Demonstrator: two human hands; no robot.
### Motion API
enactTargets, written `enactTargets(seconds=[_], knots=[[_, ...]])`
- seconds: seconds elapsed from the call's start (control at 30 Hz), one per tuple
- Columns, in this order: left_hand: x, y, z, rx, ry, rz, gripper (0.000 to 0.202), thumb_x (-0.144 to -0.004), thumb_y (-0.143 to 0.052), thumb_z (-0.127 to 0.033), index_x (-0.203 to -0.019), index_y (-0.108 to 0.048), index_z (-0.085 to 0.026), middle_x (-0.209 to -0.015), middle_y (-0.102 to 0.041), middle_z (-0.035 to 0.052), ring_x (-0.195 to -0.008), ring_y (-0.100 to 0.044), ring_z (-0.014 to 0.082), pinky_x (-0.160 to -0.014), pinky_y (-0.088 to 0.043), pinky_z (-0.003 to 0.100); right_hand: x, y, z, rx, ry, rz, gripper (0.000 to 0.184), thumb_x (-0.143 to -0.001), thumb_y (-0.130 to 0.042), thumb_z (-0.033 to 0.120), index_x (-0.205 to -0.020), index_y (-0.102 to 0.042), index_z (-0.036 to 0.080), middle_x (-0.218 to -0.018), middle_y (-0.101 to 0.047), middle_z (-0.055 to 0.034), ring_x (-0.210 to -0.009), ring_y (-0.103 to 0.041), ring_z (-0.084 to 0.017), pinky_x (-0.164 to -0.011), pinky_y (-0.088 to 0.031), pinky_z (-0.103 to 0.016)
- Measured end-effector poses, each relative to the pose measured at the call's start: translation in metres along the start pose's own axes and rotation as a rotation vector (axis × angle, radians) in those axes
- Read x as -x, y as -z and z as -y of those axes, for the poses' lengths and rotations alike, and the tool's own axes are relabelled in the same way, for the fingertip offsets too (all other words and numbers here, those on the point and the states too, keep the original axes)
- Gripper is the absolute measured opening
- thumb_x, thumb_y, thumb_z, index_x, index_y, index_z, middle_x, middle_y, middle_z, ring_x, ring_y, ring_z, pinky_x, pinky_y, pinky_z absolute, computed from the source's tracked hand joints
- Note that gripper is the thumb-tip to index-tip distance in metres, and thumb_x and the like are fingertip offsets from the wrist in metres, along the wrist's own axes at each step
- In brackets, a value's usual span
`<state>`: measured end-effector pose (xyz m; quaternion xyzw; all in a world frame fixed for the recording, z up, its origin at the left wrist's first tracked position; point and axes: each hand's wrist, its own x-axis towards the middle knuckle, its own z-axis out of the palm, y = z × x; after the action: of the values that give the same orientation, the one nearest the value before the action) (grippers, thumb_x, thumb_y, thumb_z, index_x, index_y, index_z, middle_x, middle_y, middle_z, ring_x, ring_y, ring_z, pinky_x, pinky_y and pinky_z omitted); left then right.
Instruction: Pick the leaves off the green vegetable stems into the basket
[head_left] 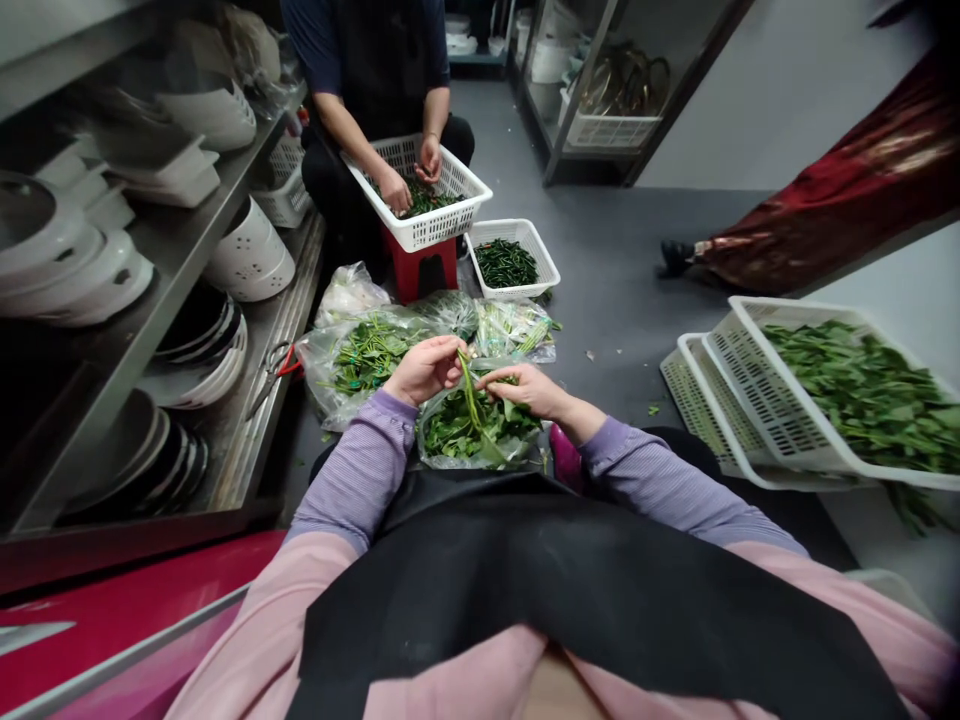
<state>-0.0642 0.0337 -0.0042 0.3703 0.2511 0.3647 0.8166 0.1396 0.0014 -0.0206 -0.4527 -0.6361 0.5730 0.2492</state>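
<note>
My left hand [424, 368] and my right hand [521, 387] are both closed on a green vegetable stalk [471, 392], which hangs down between them. Under the hands lies an open plastic bag of leafy greens [472, 432] on the floor. Another bag of green stems [364, 355] lies to the left of my left hand. My sleeves are purple and a black apron covers my lap.
A person sits opposite, hands in a white basket of greens [417, 190] on a red stool [420, 268]. A small white basket of cut stems [511, 260] sits beside it. Stacked white baskets with leaves [817, 400] stand right. Steel shelves of dishes [150, 300] and scissors [274, 372] are left.
</note>
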Motion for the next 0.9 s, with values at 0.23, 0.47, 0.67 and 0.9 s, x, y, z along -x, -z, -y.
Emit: enactTargets(seconds=[0.23,0.47,0.67,0.9], knots=[[-0.003,0.0,0.006,-0.034,0.032,-0.012,0.021,-0.069,-0.065,-0.029,-0.073,-0.055,-0.011,-0.057,-0.051,-0.001,-0.041,-0.043,0.0051,-0.036,-0.029,0.016,-0.003,-0.014,0.009,-0.071,0.018,0.048,0.032,-0.071,-0.059,0.041,-0.081,-0.067,0.012,-0.072,-0.063,-0.0022,-0.062,-0.052,-0.01,-0.063,-0.04,-0.024],[0.001,-0.011,0.002,-0.124,-0.191,-0.198,0.025,-0.072,-0.063,-0.036,-0.071,-0.053,-0.013,-0.053,-0.047,-0.0039,-0.039,-0.042,0.0039,-0.037,-0.031,0.017,-0.011,-0.017,-0.018,-0.263,-0.158,-0.365,0.018,-0.067,-0.052,0.03,-0.058,-0.058,0.016,-0.057,-0.054,0.0024,-0.053,-0.045,-0.009,-0.054,-0.036,-0.022],[-0.002,-0.011,0.004,-0.125,-0.141,-0.201,0.028,-0.07,-0.066,-0.037,-0.074,-0.053,-0.013,-0.056,-0.05,-0.0031,-0.041,-0.046,0.0048,-0.038,-0.032,0.017,-0.005,-0.016,-0.019,-0.388,-0.158,-0.035,0.032,-0.065,-0.063,0.041,-0.081,-0.065,0.014,-0.076,-0.065,-0.0029,-0.066,-0.056,-0.013,-0.065,-0.044,-0.025],[-0.01,-0.011,0.023,-0.131,-0.164,-0.154,0.03,-0.067,-0.069,-0.038,-0.074,-0.054,-0.013,-0.055,-0.051,-0.0033,-0.045,-0.047,0.005,-0.043,-0.037,0.017,0.002,-0.03,-0.001,-0.516,-0.221,0.088,0.03,-0.064,-0.066,0.038,-0.081,-0.067,0.014,-0.076,-0.065,-0.0039,-0.068,-0.058,-0.014,-0.071,-0.045,-0.028]])
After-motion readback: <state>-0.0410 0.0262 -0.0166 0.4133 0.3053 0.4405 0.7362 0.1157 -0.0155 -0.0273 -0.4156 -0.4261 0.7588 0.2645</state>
